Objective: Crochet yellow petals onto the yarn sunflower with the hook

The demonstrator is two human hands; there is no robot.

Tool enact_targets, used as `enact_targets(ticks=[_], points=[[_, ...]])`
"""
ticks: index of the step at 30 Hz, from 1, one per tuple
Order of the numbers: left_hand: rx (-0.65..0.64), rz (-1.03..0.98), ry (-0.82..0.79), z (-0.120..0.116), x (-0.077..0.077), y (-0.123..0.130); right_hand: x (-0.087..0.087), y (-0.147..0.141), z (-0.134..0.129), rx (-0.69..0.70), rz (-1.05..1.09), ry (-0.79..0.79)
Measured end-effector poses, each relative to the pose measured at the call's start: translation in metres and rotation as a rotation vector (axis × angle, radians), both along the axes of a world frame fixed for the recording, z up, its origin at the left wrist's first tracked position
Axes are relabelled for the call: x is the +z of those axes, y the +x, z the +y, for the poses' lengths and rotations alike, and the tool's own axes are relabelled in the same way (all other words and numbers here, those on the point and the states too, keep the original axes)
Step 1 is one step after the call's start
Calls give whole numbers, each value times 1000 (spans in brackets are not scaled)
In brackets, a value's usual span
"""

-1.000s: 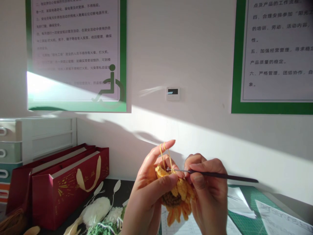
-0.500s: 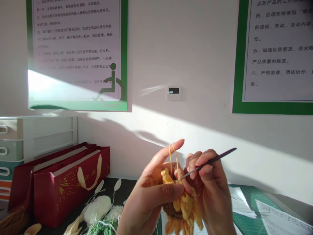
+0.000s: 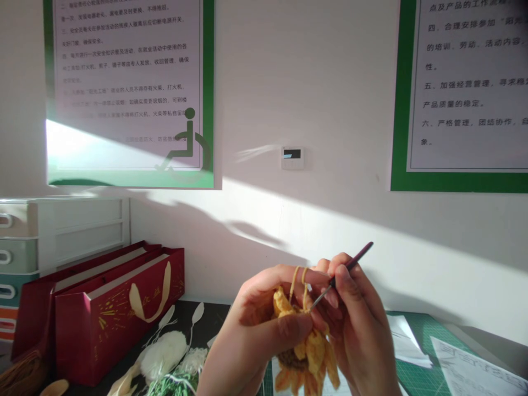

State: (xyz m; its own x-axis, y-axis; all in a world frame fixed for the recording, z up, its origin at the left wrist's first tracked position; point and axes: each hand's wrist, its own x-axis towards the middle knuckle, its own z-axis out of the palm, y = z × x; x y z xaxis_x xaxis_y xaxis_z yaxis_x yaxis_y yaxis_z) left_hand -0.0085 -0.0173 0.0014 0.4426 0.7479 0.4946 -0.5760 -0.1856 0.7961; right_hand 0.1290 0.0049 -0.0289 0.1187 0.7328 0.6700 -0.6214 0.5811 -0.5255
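Left hand (image 3: 259,319): you are pinching a crocheted sunflower (image 3: 315,355) above the green cutting mat (image 3: 423,325), yellow yarn (image 3: 293,283) looping over your index finger (image 3: 281,273). Right hand (image 3: 359,311): you are gripping a crochet hook (image 3: 359,256), its tip meeting the sunflower's upper edge.

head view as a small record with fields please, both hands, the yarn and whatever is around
left hand: pinching a yellow and brown crocheted piece
right hand: gripping a slim dark-handled hook
hook pose: tilted, metal end down by the left thumb
yellow yarn: looped over the left index finger
left side: red bag, white fluffy bundle
right side: green mat with papers
wall: two green-bordered posters, small panel
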Motion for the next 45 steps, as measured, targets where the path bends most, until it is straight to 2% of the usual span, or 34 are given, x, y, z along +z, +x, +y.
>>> enact_targets(ticks=[4,7,11,14,16,20,26,34,40,45], points=[[177,-16,-11,2,0,5,3,-2,0,-25,-41,-33],[180,-44,-8,4,-1,7,3,0,1,-132,-106,36],[228,-56,5,5,-4,9,0,6,5,-278,-223,218],[267,-29,12,5,-6,8,1,9,5,-433,-220,302],[275,9,26,6,-7,5,4,10,3,-489,-206,320],[349,39,52,4,-7,5,6,8,0,-488,-236,350],[509,11,98,1,-4,13,-1,9,4,-477,-195,325],[478,23,107,4,-7,9,0,13,9,-505,-160,401],[591,-4,120,1,-5,14,2,20,10,-510,-210,497],[643,10,139,-1,-5,17,5,22,6,-634,-255,570]])
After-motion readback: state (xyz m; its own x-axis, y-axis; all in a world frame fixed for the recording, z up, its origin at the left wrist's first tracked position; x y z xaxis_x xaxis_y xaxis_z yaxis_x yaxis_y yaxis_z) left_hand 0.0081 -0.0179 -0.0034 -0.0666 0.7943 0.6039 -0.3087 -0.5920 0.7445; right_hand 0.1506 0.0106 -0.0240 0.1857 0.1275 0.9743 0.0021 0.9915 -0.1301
